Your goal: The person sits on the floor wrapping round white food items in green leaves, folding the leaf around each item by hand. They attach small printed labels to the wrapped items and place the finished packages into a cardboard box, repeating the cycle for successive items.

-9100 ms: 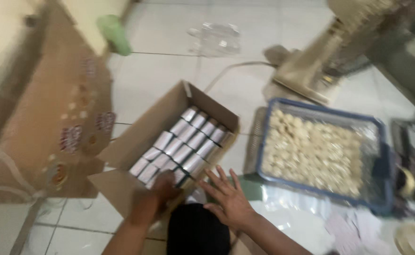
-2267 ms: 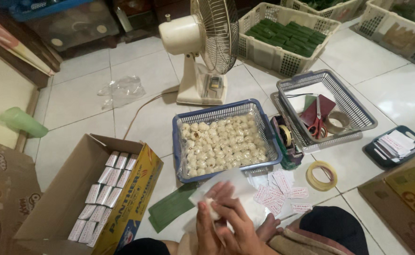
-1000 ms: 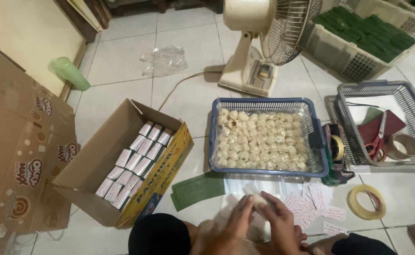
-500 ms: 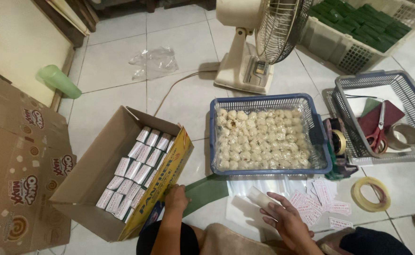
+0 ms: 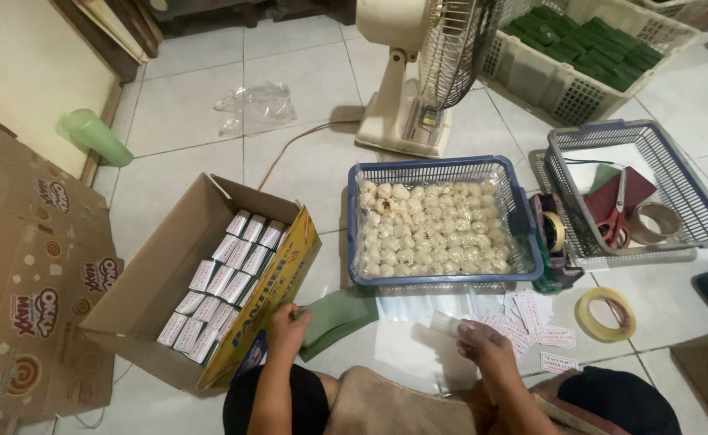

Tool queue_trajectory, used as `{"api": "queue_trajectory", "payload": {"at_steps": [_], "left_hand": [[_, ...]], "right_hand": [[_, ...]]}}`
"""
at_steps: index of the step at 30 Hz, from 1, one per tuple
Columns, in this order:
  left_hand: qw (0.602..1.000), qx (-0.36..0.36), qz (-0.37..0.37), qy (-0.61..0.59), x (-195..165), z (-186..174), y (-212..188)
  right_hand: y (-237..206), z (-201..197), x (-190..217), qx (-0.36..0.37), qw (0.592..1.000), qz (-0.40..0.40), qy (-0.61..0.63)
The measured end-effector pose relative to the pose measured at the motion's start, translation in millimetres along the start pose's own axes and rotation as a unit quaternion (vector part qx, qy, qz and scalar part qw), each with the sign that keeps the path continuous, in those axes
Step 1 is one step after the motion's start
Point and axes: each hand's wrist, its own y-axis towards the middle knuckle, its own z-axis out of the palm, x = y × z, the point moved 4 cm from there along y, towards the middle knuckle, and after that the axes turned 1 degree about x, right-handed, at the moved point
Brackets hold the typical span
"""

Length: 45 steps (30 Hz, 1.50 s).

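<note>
My left hand rests on the edge of a folded green sheet on the tiled floor, right beside an open cardboard box filled with rows of small white packets. My right hand is closed around a small pale round piece over a clear plastic sheet. Just beyond both hands stands a blue plastic basket full of pale round snacks.
Small printed paper labels and a roll of tape lie at the right. A grey basket holds scissors and tape. A standing fan, a crate of green parcels, a green cup and flattened cardboard surround the spot.
Both hands were together on the plastic sheet a second ago. My left hand has since moved left to the green sheet; my right hand stays near the labels holding the pale piece.
</note>
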Motion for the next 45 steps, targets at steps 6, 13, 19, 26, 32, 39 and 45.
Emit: {"api": "queue_trajectory", "payload": {"at_steps": [6,13,19,26,32,39,45], "left_hand": [[0.805,0.21,-0.251,-0.495,-14,70,-59],[0.695,0.251,-0.096,-0.667,-63,149,-93],[0.734,0.246,-0.137,-0.618,-98,153,-117],[0.841,0.098,0.038,-0.53,-111,155,-114],[0.916,0.042,0.068,-0.393,-121,153,-121],[0.882,0.106,0.115,-0.445,-157,147,-149],[0.844,0.212,0.122,-0.477,-153,142,-151]], "right_hand": [[-31,50,39,0.208,0.978,0.026,-0.003],[-73,95,66,0.25,0.968,-0.03,0.02],[-79,83,82,0.198,0.966,-0.138,-0.094],[-106,68,100,0.207,0.898,-0.279,-0.269],[-115,79,123,0.197,0.923,-0.26,-0.206],[-136,80,132,0.004,0.873,-0.418,-0.251],[-139,80,116,0.131,0.815,-0.486,-0.286]]}}
